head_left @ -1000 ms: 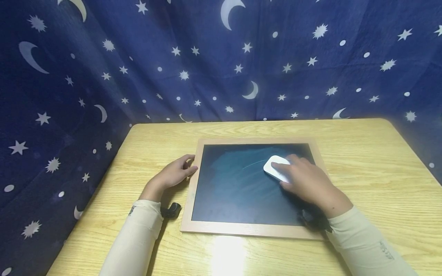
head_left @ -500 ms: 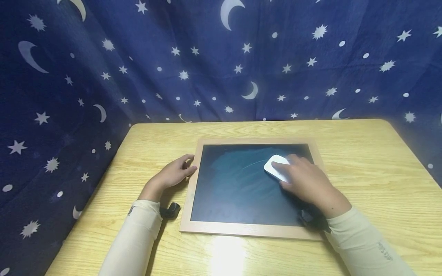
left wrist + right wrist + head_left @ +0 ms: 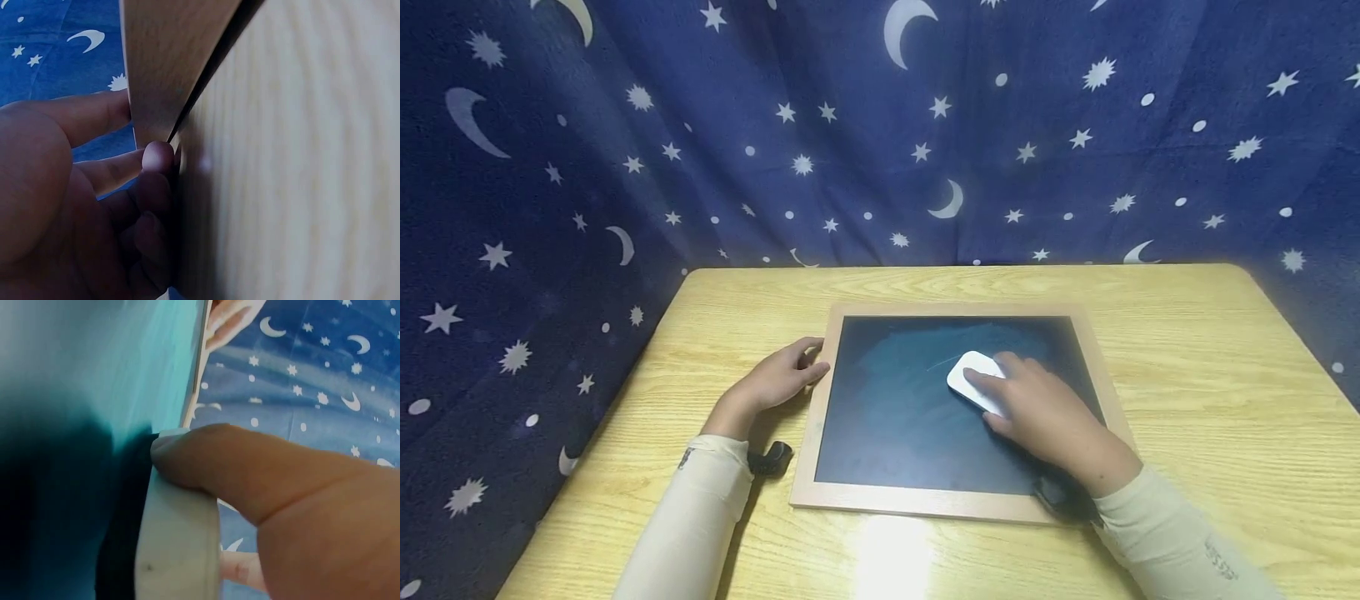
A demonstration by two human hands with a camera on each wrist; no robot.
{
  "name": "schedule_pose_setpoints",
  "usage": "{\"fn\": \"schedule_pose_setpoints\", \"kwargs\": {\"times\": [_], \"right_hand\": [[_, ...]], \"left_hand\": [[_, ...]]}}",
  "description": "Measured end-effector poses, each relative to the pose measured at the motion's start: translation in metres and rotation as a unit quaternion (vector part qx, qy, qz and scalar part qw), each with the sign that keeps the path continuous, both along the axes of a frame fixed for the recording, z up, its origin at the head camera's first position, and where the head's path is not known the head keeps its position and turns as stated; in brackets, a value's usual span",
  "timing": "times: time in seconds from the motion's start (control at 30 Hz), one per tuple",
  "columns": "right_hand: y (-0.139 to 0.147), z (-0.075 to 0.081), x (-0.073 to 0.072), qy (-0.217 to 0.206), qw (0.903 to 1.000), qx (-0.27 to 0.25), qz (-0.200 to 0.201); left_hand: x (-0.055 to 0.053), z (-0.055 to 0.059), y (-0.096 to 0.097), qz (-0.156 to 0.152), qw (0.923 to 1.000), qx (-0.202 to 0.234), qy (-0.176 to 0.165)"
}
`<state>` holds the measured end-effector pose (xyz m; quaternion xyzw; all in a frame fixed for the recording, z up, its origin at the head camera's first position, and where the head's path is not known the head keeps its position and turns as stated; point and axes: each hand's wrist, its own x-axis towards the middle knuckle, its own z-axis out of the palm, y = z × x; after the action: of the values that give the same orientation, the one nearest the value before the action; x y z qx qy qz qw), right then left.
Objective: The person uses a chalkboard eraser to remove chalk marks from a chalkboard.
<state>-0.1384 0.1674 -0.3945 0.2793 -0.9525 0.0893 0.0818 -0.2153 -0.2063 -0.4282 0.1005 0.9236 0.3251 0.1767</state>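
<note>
A chalkboard (image 3: 880, 425) with a pale wooden frame lies flat on the table. My right hand (image 3: 1045, 408) grips a white chalkboard eraser (image 3: 972, 375), its dark underside against the board. In the right wrist view, the thumb presses the end of the eraser (image 3: 178, 544). A faint thin chalk line (image 3: 942, 363) shows just left of the eraser, amid smeared chalk haze. My left hand (image 3: 778, 375) holds the frame's left edge. In the left wrist view, thumb and bent fingertips meet the frame's side (image 3: 159, 69), close to the gap above the tabletop.
The light wood-grain table (image 3: 1210, 375) extends around the board on all sides. A dark blue curtain (image 3: 842, 75) with moons and stars hangs behind and at the sides. Black wrist cameras stick out under both wrists; the left camera (image 3: 772, 459) sits beside the frame.
My right hand has slid the eraser left and slightly toward me across the board. Less of the chalk line shows, and it looks fainter. The left hand stays at the frame's edge.
</note>
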Motion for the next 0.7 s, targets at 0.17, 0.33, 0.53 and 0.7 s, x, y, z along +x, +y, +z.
{"fn": "schedule_pose_setpoints", "kwargs": {"times": [0.17, 0.33, 0.53, 0.7], "right_hand": [[-0.009, -0.004, 0.006, 0.001, 0.9997, -0.003, 0.026], [-0.015, -0.007, 0.010, -0.019, 0.9989, -0.004, 0.043], [-0.017, -0.009, 0.010, -0.020, 0.9994, -0.009, 0.028], [-0.017, -0.010, 0.009, -0.025, 0.9993, -0.017, 0.021]], "left_hand": [[-0.001, 0.000, 0.000, -0.002, 1.0000, -0.001, 0.001], [0.000, 0.000, 0.000, 0.000, 1.0000, -0.002, -0.005], [0.000, 0.000, 0.000, 0.000, 1.0000, 0.002, 0.002], [0.001, 0.000, -0.001, 0.003, 1.0000, 0.003, -0.005]]}}
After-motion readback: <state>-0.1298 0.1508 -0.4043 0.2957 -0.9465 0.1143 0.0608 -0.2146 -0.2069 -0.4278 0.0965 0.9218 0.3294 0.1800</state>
